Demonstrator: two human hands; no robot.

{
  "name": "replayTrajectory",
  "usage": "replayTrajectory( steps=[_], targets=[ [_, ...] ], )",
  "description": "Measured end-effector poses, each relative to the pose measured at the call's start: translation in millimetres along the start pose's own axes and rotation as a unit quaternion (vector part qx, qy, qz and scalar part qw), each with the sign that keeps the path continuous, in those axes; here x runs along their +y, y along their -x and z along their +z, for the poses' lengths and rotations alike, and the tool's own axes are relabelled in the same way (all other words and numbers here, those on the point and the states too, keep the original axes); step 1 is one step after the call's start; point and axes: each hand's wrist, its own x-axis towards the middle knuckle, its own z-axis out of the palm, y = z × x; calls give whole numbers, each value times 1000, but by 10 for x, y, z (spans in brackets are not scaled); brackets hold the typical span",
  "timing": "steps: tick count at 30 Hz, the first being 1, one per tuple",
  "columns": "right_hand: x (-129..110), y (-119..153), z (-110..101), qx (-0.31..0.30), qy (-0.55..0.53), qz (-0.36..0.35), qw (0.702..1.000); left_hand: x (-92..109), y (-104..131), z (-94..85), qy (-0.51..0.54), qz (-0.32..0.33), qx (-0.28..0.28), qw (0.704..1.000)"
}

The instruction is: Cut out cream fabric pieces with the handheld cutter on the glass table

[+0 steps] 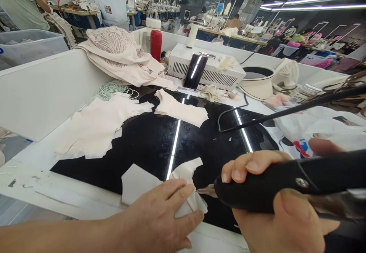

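My right hand is wrapped round a black-handled tool with a narrow metal tip. The tip points left and meets the edge of a folded cream fabric piece. On that piece lies my left hand, thumb and fingers closed about its near part against the black glossy board. A stiff white card or cloth sits partly under the left fingers. Farther back are a large stack of cream cut pieces and a smaller stack.
Behind the board are a vented white box, a phone, a red bottle and a heap of cream cloth. A black cable crosses at right. Low white walls edge the table. A person stands at far left.
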Motion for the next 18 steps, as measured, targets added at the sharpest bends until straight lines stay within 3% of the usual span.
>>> replayTrajectory(
  steps=[4, 7, 12, 15, 18],
  targets=[
    [-50, 19, -47, -25, -17, 11, 999, -39, -28, -89, 10, 18, 27, 999],
    [-70, 45, -27, 5, -32, 7, 999, -287, -138, -116, 43, 52, 30, 997],
    [-64, 74, -3, 22, -4, -8, 1000, -748, -304, -78, 104, 113, -25, 988],
    [-52, 95, -52, 2, -21, -7, 1000, -897, -328, -27, 114, 115, -53, 985],
    [-53, 127, -101, -5, -37, 10, 999, -963, -300, 1, 122, 113, -45, 985]
  ],
)
